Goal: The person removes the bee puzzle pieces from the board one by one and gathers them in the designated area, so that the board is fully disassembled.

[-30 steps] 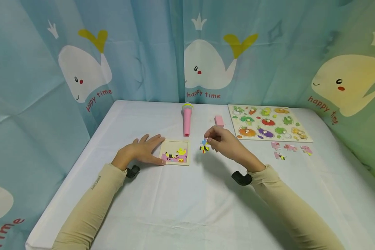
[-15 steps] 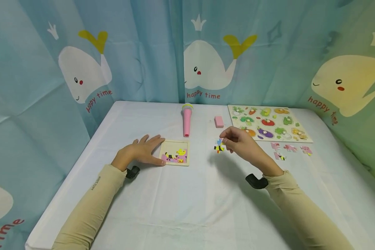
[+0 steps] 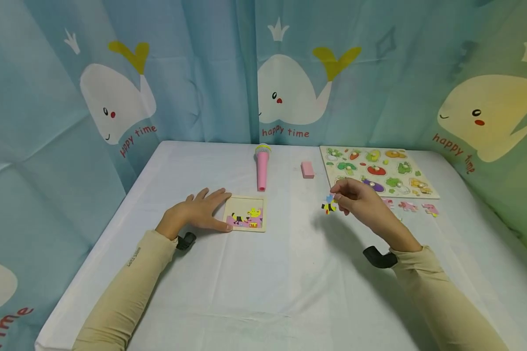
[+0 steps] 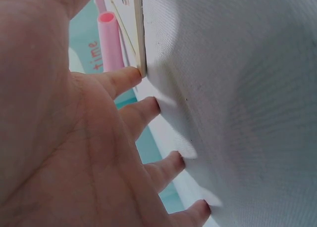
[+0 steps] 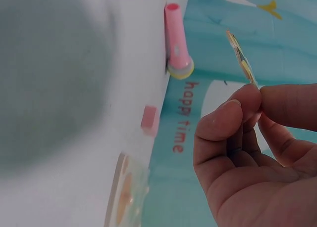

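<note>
- Puzzle piece [image 3: 328, 206], yellow and black with some blue, is up off the table [image 3: 254, 273], right of the frame and well apart from it; I see the right hand [image 3: 362, 202] pinching it between thumb and index finger, the other fingers curled.
- Left hand [image 3: 197, 212] lies spread wide, gripping nothing; its thumb and index finger touch the left corners of the wooden frame [image 3: 243, 201], partly filled along its near side.
- Beyond, I have the pink microphone [image 3: 262, 170], the pink block [image 3: 307, 170] and the vegetable board [image 3: 391, 171]; loose pieces [image 3: 407, 207] lie just before the board, partly hidden from me.
</note>
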A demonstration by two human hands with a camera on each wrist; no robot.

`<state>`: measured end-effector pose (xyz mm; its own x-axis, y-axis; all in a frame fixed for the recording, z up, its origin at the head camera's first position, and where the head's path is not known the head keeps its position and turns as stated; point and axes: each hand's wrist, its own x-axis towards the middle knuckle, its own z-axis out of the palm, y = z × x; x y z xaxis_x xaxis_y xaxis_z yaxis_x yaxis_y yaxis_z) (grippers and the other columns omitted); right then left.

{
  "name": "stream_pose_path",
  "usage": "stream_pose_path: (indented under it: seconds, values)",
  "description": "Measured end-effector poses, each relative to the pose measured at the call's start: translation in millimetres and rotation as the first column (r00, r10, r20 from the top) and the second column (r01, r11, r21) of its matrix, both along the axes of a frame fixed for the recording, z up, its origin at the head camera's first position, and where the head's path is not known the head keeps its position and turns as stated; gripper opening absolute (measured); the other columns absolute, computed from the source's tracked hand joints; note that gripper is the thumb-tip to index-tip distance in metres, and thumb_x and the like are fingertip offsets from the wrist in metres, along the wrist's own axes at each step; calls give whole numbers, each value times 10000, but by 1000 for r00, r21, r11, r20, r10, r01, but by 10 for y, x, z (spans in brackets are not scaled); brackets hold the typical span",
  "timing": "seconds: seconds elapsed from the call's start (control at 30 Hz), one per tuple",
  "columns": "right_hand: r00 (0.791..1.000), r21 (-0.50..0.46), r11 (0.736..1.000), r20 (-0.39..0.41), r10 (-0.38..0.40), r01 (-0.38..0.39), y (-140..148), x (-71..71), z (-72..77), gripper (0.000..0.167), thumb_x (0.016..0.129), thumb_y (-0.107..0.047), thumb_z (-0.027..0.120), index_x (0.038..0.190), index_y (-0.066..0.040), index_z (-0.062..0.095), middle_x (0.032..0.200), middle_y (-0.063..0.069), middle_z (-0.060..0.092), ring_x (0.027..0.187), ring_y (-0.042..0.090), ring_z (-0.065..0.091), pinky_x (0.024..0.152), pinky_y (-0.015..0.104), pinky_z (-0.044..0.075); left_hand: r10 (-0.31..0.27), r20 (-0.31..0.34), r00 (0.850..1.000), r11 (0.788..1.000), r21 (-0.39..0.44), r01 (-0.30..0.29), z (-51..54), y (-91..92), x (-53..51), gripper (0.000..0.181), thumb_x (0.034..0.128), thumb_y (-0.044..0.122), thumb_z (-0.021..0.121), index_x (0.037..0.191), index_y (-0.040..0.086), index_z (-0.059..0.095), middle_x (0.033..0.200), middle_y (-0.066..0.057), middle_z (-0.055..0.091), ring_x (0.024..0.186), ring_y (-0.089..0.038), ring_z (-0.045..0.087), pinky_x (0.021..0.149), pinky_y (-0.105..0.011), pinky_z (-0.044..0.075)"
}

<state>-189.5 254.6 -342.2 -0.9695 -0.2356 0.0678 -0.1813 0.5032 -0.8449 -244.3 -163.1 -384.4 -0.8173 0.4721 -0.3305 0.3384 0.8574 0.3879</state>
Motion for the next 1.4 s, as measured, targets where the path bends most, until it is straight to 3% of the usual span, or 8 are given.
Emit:
stream_pose_path:
  seconds: [0.3, 0.53, 0.77, 1.1, 1.4]
  values:
    - [999, -26, 999, -26, -47, 47, 310, 4, -56, 208, 1117, -64, 555, 1242, 102, 561, 944, 149, 595, 764, 210, 564, 690, 303, 520, -1, 7, 1000, 1000, 2, 1, 37, -4, 28, 1060, 911, 568, 768, 1719, 134, 236, 1790, -133, 111, 1606, -510, 11, 1221, -753, 41]
    - [996, -77, 993, -14, -92, 91, 534, -3, -103, 233, 1124, -64, 535, 1254, 129, 534, 914, 67, 597, 758, 184, 561, 688, 285, 514, 8, 9, 1000, 1000, -10, -8, 36, 5, 25, 1057, 911, 563, 767, 1719, 138, 235, 1791, -130, 108, 1606, -509, 9, 1221, -755, 37]
    - [988, -61, 986, 15, -156, 157, 715, -32, -177, 242, 1136, -103, 516, 1273, 94, 542, 884, 19, 598, 742, 166, 558, 649, 323, 478, 6, 6, 1000, 1000, -15, -5, 26, 4, 20, 1057, 908, 568, 768, 1718, 144, 238, 1790, -131, 110, 1605, -513, 11, 1219, -757, 40]
    - [973, -50, 972, 50, -226, 229, 885, -23, -219, 281, 1142, -156, 527, 1315, 64, 549, 955, 8, 618, 778, 153, 575, 682, 281, 532, 1, 8, 1000, 1000, -15, -1, 18, 18, 10, 1055, 912, 570, 765, 1719, 145, 236, 1791, -129, 111, 1606, -511, 10, 1220, -756, 37]
    - [969, -83, 966, 32, -244, 246, 1042, 35, -184, 240, 1141, -150, 531, 1279, 44, 552, 932, -1, 619, 782, 173, 578, 675, 274, 530, 7, 9, 1000, 1000, -19, -7, 16, 11, 4, 1066, 909, 583, 763, 1720, 140, 232, 1791, -132, 107, 1607, -507, 9, 1222, -752, 34]
